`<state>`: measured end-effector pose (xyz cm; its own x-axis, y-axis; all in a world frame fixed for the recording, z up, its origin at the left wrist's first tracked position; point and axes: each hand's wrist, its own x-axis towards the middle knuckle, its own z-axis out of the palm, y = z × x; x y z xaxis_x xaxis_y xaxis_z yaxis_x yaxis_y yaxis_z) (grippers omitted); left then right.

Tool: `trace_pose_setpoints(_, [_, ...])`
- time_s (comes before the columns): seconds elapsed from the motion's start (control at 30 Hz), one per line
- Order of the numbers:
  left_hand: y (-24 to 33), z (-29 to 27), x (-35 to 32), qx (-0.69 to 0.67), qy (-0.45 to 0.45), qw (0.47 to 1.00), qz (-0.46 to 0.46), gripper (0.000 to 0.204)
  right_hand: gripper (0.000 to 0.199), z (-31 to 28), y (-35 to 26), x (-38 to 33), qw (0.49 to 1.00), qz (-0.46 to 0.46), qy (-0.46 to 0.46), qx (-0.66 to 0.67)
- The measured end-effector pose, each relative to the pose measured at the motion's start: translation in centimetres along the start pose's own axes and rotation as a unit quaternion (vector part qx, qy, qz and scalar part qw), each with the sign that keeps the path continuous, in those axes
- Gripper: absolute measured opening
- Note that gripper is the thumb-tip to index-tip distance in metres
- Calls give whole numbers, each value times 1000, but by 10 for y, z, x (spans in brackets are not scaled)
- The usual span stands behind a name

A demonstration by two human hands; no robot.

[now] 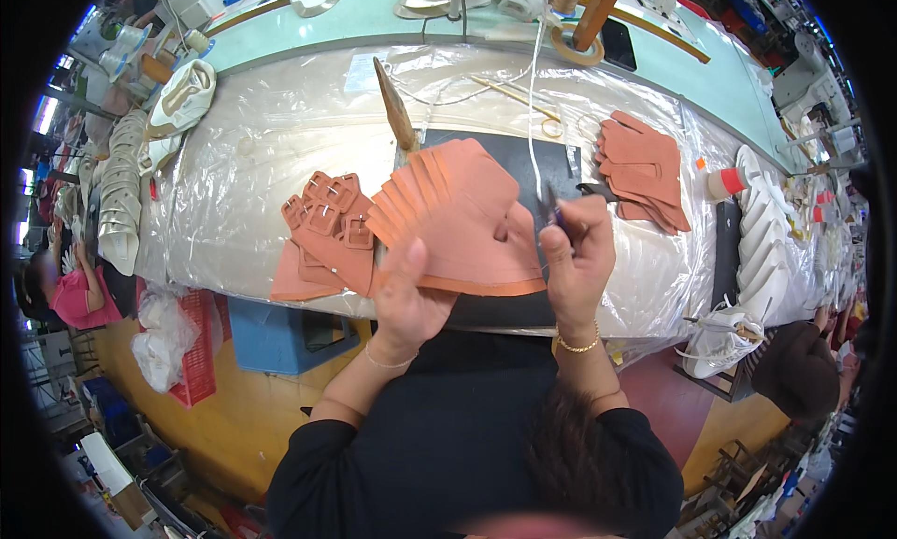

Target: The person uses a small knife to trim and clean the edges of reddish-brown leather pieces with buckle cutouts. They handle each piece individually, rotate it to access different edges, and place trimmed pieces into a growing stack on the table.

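**Fan of orange leather pieces held over the workbench**

The left hand (404, 301) holds a fan of orange leather pieces (458, 217), with the thumb pressed on the lower left part of the fan and the fingers hidden behind it. The fan is lifted over the near edge of the workbench (271, 137), above a dark cutting mat (537, 161) that lies at the middle of the bench. The right hand (575, 254) is closed around a small dark tool (553, 212); its tip stands just beside the right edge of the fan. I cannot tell if the tip touches the leather.

The bench is covered with a clear plastic sheet (654, 268). Near its front edge, just left of the fan, lies a pile of orange straps with buckles (327, 226). Toward the right end of the bench rests a second stack of orange pieces (645, 170), well apart from the hands. White shoe parts (117, 198) are lined along the left end, and more white parts (766, 240) along the right end.
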<state>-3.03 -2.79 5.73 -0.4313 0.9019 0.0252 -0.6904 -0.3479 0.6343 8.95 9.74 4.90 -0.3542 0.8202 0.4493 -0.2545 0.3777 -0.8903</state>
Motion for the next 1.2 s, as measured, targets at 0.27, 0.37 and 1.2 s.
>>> trace_pose_setpoints(0.27, [2, -11, 5, -122, 12, 992, 12, 63, 25, -4, 4, -3, 870, 418, -159, 209])
trace_pose_setpoints(0.37, [0, -10, 6, -13, -6, 995, 97, 61, 22, -4, 1, 1, 917, 347, -130, 148])
trace_pose_setpoints(1.2, [-5, -2, -8, 224, 122, 963, 85, 34, 26, 8, -2, -18, 987, -14, -103, -124])
